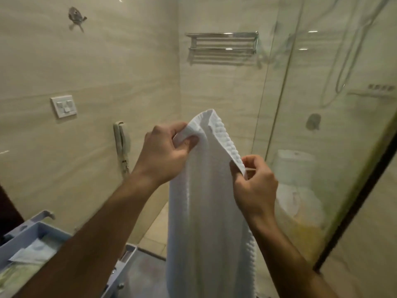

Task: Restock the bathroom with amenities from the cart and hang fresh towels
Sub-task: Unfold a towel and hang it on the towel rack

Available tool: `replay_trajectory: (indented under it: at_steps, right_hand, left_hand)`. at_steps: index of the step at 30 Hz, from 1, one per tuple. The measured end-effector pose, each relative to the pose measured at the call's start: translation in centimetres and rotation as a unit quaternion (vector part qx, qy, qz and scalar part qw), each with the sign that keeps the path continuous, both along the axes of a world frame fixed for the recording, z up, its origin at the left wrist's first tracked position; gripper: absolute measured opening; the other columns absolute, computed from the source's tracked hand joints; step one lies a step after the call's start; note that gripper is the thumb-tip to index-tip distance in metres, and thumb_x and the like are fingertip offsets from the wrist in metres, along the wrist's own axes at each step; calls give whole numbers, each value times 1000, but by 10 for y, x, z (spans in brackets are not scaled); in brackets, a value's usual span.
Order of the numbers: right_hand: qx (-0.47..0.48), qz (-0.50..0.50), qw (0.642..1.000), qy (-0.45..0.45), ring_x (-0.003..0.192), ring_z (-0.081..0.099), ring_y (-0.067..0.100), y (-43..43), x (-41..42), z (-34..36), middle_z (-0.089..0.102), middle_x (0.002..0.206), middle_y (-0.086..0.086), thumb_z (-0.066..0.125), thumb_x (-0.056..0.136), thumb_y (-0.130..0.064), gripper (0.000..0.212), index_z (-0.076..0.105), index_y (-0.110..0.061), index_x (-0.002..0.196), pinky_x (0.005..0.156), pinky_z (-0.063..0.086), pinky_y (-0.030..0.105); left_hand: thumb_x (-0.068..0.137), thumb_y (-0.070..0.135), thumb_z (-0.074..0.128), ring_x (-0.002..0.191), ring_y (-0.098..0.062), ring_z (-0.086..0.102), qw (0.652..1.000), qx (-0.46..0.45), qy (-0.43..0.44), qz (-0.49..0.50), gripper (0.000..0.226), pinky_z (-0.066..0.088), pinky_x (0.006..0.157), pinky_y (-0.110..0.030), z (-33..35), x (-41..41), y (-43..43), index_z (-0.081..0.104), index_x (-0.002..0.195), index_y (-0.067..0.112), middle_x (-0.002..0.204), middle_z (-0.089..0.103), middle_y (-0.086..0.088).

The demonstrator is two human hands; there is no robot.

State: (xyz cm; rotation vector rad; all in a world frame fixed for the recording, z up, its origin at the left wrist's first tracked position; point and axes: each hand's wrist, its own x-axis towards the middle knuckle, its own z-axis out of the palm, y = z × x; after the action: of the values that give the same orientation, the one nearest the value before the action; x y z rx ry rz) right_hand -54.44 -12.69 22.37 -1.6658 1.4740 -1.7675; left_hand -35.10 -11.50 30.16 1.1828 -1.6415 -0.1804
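A white towel (pixel 206 211) hangs in the middle of the view, held up in front of the person by both hands; its weave is soft and faintly ribbed, and the right-hand edge carries a raised, bumpy border that runs down in a row of small knobs. The left hand (pixel 165 151) pinches the top corner, thumb and curled fingers bunching the cloth into a fold, while the right hand (pixel 254 186) grips the knobbed edge lower down, fingers curled round it. The towel's lower end runs out of the bottom of the frame, so its full length cannot be seen. High on the glossy beige tiled wall beyond, well apart from the towel, a chrome towel rack (pixel 222 43) of parallel bars is mounted — polished metal, bare, with a blurred reflection beneath it. At the lower left sits the pale grey-blue plastic cart (pixel 32 229), partly covered by the left forearm; flat paper-like packets lie in its tray, too blurred to identify. A white switch plate (pixel 64 106), a wall handset (pixel 120 136) and a shiny metal hook (pixel 76 17) sit on the left wall. Through the clear glass partition (pixel 322 104) on the right, a white toilet (pixel 295 168) and a looping shower hose appear — hazy and softened by reflections.
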Motion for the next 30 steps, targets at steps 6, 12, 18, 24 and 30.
replay_trajectory:
  at_steps: [6, 12, 18, 24, 30]
  right_hand:
    - [-33, 20, 999, -15, 67, 67, 2, -56, -1, 8, 68, 76, -17, 71, 86, -57, 25, 64, -33, 91, 58, 58, 33]
    - [-93, -11, 995, 29, 63, 60, 18, -136, 15, 6, 64, 73, -6, 63, 96, -43, 27, 64, -17, 89, 56, 51, 42]
    - [-114, -26, 993, 31, 60, 56, 8, -210, 24, 32, 60, 66, -8, 62, 98, -35, 24, 66, -14, 86, 56, 47, 34]
    - [-110, 12, 988, 107, 56, 48, -2, -289, 20, 61, 53, 59, -21, 57, 99, -38, 21, 64, -33, 80, 55, 35, 21]
    - [-109, 28, 988, 105, 56, 41, -3, -391, 22, 64, 47, 54, -23, 58, 94, -45, 31, 59, -39, 63, 56, 34, 28]
  left_hand:
    - [88, 27, 75, 67, 1, 62, 999, -36, -27, -23, 8, 50, 61, -23, 3, -13, -63, 77, 96, 29, 77, 74, 8]
    - [84, 23, 77, 63, 6, 59, 996, -52, -46, -57, 8, 44, 58, -16, 5, -13, -142, 77, 90, 27, 71, 70, 13]
    - [81, 38, 78, 67, -19, 66, 996, -27, -37, -73, 19, 53, 58, -38, 8, 7, -228, 75, 84, 19, 72, 71, 0]
    - [81, 35, 80, 62, -16, 63, 998, 26, 0, -58, 15, 50, 57, -33, -6, 34, -319, 75, 80, 20, 69, 71, 3]
    - [84, 16, 79, 56, -4, 57, 996, 82, -16, -42, 9, 45, 53, -24, -37, 44, -403, 76, 77, 21, 68, 73, 2]
